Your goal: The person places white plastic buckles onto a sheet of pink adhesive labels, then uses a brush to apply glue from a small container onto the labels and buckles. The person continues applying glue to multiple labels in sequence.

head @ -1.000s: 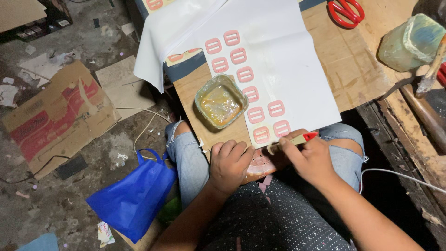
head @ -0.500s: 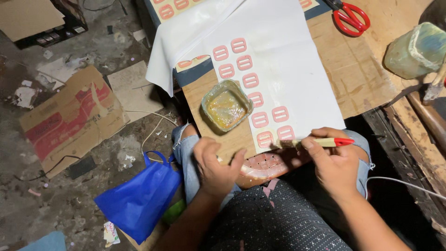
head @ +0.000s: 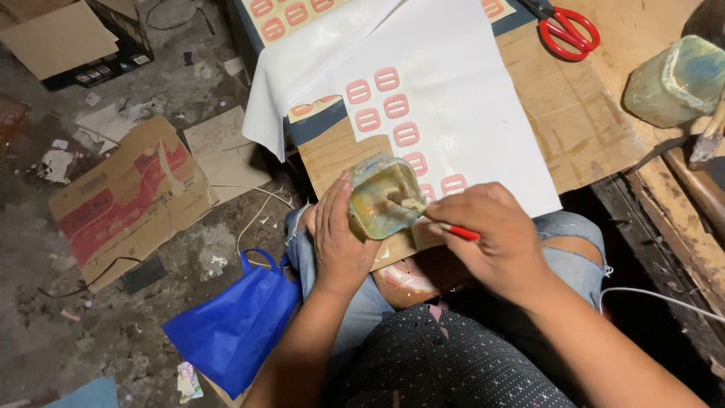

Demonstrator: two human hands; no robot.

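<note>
My left hand point(head: 337, 238) grips a small clear tub point(head: 383, 198) of yellowish glue and tilts it toward me over the edge of a wooden board point(head: 332, 155). My right hand point(head: 495, 238) holds a red-handled brush point(head: 442, 224) with its tip dipped in the tub. Just beyond lies a white sheet point(head: 468, 113) carrying several pink rectangular pieces point(head: 387, 78). A brownish, rounded object point(head: 408, 279) rests on my lap under both hands, mostly hidden.
Red scissors point(head: 566, 30) lie on brown cardboard point(head: 581, 113) at the top right, near a greenish plastic container point(head: 676, 79). A blue bag point(head: 234, 325) sits on the dirty floor by my left knee, with flattened cardboard point(head: 124, 200) further left.
My left hand moved up from my lap and took hold of the glue tub, tilting it. My right hand brought the brush tip into the tub.
</note>
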